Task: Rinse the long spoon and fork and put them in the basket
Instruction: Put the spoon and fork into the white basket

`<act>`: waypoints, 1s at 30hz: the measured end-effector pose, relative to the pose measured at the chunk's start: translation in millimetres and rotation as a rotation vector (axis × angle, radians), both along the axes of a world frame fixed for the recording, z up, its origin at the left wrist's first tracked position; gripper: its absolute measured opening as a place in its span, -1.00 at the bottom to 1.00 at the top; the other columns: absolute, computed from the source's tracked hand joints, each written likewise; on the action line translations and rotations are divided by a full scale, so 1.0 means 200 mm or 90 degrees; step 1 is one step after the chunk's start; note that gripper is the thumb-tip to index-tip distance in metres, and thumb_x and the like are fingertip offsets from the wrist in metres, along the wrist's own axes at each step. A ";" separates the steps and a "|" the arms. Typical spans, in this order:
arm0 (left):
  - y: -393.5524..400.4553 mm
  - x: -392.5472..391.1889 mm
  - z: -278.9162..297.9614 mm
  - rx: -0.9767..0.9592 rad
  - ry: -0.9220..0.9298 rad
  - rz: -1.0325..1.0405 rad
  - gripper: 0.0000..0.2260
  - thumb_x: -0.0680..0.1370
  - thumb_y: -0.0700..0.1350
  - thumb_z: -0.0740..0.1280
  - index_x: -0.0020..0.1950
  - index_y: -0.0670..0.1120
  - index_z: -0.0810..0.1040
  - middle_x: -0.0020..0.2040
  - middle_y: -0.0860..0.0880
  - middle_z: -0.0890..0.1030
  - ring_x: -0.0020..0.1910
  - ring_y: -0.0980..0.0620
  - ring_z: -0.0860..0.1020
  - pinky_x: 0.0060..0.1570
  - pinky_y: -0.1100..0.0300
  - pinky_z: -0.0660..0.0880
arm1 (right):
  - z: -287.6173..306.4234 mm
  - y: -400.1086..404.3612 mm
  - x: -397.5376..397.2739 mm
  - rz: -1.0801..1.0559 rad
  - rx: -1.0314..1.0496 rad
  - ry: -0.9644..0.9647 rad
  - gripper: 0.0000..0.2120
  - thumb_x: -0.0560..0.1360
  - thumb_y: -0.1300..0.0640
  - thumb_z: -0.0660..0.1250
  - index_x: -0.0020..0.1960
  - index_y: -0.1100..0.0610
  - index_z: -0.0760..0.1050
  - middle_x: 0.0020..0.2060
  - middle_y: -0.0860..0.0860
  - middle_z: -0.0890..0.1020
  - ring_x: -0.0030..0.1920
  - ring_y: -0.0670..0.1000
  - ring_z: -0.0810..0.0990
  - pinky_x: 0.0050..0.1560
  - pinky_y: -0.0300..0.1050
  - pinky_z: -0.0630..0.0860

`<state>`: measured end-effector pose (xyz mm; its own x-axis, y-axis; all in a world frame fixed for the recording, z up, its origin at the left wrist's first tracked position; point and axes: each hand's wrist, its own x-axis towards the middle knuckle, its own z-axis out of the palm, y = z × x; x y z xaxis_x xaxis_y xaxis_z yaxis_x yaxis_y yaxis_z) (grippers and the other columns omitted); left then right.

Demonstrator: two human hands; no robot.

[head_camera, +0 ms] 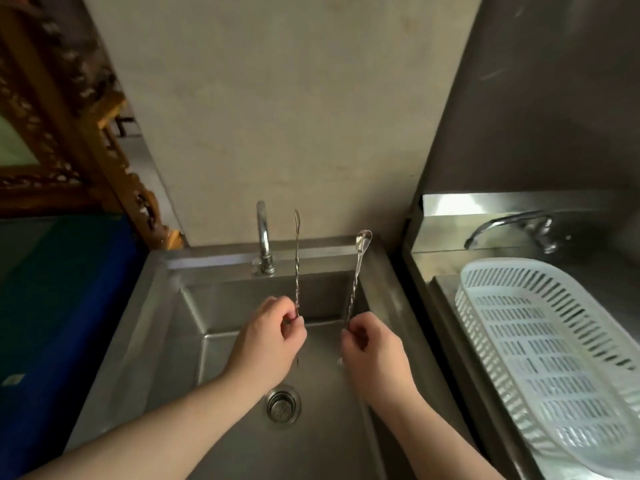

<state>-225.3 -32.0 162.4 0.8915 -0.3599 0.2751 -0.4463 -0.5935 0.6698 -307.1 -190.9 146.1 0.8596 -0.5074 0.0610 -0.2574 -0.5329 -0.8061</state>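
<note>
My left hand [268,336] pinches the lower end of a long, thin twisted-handle fork [296,261], held upright over the steel sink [166,327]. Its narrow head points up beside the tap [263,237]. My right hand [372,349] grips a long twisted-handle spoon [356,271], which leans slightly right with its bowl at the top. Both hands hover above the basin, a short gap between them. No water runs from the tap. The white slotted plastic basket [540,341] sits to the right in a second sink and holds nothing visible.
A drain strainer [283,405] lies in the basin floor below my hands. A second tap [512,226] stands behind the basket. A steel divider wall separates the two sinks. A blue bin [69,306] and a carved gold frame [69,140] are at the left.
</note>
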 end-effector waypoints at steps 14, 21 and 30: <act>-1.17 -0.32 0.31 -0.006 0.224 -0.282 -0.90 0.51 -0.06 0.31 -0.14 0.14 0.44 -0.37 0.06 0.58 -0.45 0.26 0.52 -0.53 0.43 0.32 | 0.35 -0.96 -0.55 -0.252 -0.045 0.031 -0.79 0.47 0.20 0.34 -0.31 0.00 0.48 -0.48 -0.05 0.58 -0.53 -0.12 0.54 -0.59 -0.35 0.35; -1.69 -0.54 0.17 0.096 0.279 -0.293 -0.89 0.51 -0.10 0.25 -0.21 0.03 0.51 -0.31 -0.01 0.63 -0.39 0.07 0.62 -0.44 0.23 0.51 | 0.18 -1.33 -0.66 -0.315 0.017 0.219 -0.88 0.46 0.28 0.26 -0.22 0.20 0.53 -0.42 0.09 0.63 -0.50 0.06 0.59 -0.46 -0.02 0.56; -1.92 -0.59 -0.11 0.259 0.311 -0.199 -0.86 0.50 -0.23 0.23 -0.13 -0.05 0.55 -0.17 -0.07 0.63 -0.23 -0.05 0.65 -0.17 0.06 0.63 | -0.15 -1.45 -0.65 -0.314 0.051 0.415 -0.87 0.46 0.28 0.28 -0.25 0.14 0.46 -0.40 0.00 0.51 -0.48 -0.03 0.43 -0.58 -0.26 0.32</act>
